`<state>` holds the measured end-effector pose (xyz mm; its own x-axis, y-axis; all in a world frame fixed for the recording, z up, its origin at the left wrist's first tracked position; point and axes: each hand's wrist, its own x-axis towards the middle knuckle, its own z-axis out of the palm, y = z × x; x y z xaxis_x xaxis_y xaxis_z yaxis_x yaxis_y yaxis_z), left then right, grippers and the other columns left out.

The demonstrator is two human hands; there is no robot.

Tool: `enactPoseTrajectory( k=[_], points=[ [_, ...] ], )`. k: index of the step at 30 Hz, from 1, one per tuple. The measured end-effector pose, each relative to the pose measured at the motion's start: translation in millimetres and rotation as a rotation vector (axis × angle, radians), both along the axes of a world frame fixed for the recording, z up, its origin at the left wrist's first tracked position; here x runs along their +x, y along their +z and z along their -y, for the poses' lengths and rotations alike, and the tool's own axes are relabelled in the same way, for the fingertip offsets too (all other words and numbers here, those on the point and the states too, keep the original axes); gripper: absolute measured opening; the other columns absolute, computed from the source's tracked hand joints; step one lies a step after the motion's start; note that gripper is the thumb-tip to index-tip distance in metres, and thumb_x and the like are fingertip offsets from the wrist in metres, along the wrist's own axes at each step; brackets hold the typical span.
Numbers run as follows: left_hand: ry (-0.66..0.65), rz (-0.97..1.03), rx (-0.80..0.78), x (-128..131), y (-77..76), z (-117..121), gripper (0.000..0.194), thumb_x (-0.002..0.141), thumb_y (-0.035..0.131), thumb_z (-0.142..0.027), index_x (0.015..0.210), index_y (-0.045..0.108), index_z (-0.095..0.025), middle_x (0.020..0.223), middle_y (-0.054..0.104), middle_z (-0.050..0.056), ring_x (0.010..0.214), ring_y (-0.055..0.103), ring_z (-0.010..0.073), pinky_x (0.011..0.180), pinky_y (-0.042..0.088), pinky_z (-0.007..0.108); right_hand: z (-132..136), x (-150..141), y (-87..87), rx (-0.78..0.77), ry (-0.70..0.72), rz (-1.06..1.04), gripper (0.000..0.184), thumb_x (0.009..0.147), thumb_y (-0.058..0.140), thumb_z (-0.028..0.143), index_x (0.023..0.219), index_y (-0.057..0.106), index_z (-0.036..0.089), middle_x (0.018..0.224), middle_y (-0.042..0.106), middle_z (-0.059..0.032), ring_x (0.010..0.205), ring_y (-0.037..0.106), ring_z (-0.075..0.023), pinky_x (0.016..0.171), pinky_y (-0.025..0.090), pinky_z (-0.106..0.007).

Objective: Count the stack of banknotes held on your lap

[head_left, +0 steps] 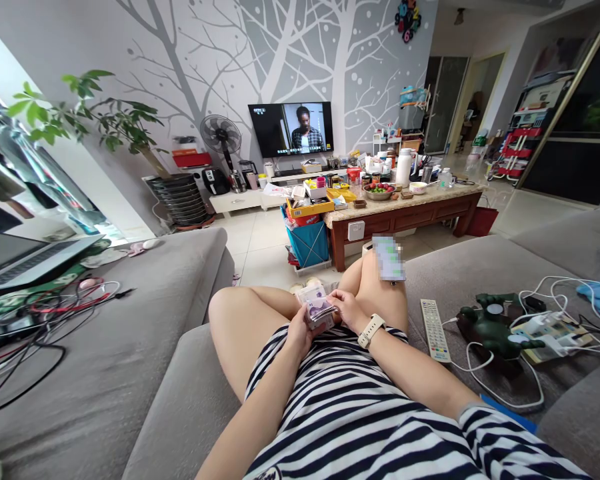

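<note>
A stack of purple-and-white banknotes (317, 305) is held low over my lap, fanned out a little at the far end. My left hand (300, 330) is closed around the near left side of the stack. With the fingers of my right hand (347, 309), I pinch the notes at their right edge; a pale watch (371, 331) is on that wrist. On my right knee lies a phone (389, 259), its screen blurred out. My striped clothing (340, 387) spreads beneath both forearms.
Right of me on the grey sofa (415, 267) lie a remote control (435, 330), a dark green figure (497, 327) and a power strip (555, 337) with white cables. At left are tangled cables (55, 313) and a laptop (25, 260). Ahead stands a crowded coffee table (405, 223).
</note>
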<state>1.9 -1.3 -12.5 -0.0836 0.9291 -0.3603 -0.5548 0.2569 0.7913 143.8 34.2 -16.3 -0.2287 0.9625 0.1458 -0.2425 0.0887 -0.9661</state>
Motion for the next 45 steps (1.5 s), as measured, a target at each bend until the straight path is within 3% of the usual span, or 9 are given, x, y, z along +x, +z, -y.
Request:
enactPoseTrajectory(
  k=[14,45],
  points=[
    [0.01,-0.007,-0.009,0.6,-0.5,-0.2,0.028,0.089,0.051,-0.034,0.102,0.065,-0.012,0.09,0.07,0.011,0.069,0.066,0.0182,0.059,0.055,0.03,-0.4,-1.1,-0.3,-0.035,0.012,-0.036,0.029,0.068,0.067,0.042,0.074,0.057,0.016,0.061,0.049,0.0037,0.056,0.04,-0.01,0.054,0.031,-0.024],
    [-0.018,-0.009,0.031,0.9,-0.8,-0.2,0.027,0.088,0.052,-0.029,0.103,0.067,-0.013,0.096,0.07,0.012,0.074,0.067,0.0191,0.06,0.056,0.031,1.1,1.3,2.3,-0.036,0.026,-0.039,0.025,0.068,0.065,0.042,0.071,0.058,0.018,0.058,0.045,0.0044,0.053,0.037,-0.0101,0.052,0.029,-0.025]
  ],
)
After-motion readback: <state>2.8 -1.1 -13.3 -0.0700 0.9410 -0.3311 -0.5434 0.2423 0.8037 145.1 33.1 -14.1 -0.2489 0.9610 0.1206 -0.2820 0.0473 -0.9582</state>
